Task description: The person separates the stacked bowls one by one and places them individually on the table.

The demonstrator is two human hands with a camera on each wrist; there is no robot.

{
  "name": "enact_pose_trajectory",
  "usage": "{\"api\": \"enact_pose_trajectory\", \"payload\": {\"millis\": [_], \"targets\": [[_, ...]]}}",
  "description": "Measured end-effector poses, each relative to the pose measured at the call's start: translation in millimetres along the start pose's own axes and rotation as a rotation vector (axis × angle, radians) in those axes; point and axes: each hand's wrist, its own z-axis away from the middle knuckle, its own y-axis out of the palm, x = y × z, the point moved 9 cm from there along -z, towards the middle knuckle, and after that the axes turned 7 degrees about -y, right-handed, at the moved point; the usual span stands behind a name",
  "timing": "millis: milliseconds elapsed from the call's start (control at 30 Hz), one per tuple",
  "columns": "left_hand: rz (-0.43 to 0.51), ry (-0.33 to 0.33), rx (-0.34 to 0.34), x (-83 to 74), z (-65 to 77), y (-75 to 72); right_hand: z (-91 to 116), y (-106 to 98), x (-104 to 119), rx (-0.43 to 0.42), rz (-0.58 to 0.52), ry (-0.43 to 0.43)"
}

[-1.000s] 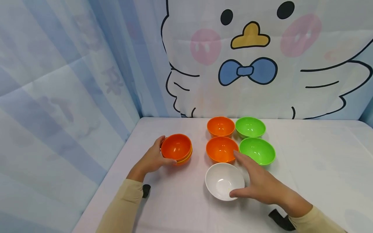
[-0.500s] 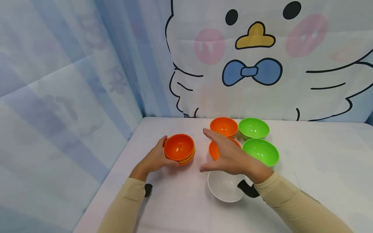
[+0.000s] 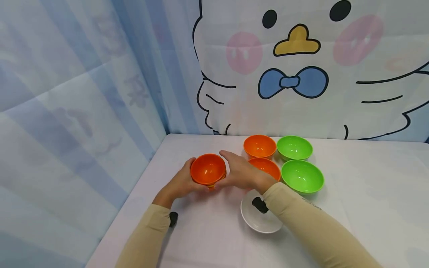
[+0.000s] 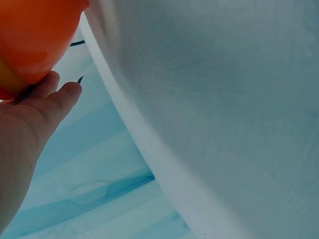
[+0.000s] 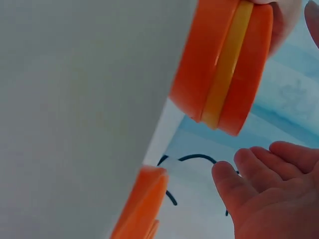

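Observation:
A nested stack of bowls [image 3: 208, 169], orange on top with a yellow one sandwiched between orange ones, is on the left of the table. My left hand [image 3: 182, 185] grips its left side, thumb at the front. In the left wrist view, the fingers [image 4: 47, 107] lie against the stack's outer wall. My right hand [image 3: 242, 172] reaches in from the right, thumb and fingers spread beside the stack. The right wrist view shows that hand's fingers [image 5: 249, 172] extended, with a gap between them and the yellow bowl [image 5: 227, 69] in the stack.
Two orange bowls [image 3: 259, 146] and two green bowls [image 3: 302, 176] stand in a two-by-two group right of the stack; my right hand partly covers the nearer orange one. A white bowl [image 3: 256, 223] sits in front, under my right forearm. A printed curtain [image 3: 187, 74] hangs behind the table.
My right hand has moved left from the white bowl, over the nearer orange bowl, to the right side of the stack. My left hand keeps its hold on the stack.

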Motion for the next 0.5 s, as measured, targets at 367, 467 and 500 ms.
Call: {"api": "enact_pose_trajectory", "payload": {"millis": [367,467,500], "targets": [[-0.001,0.022,0.006,-2.1,2.3,-1.3,-20,14,-1,-0.022,-0.099,-0.063],[-0.006,0.011,0.008,-1.1,2.3,-1.0,-23,17,-5,-0.017,-0.094,-0.031],[-0.010,0.009,0.008,-0.9,2.1,-1.0,-24,18,-5,-0.014,-0.090,-0.023]]}}
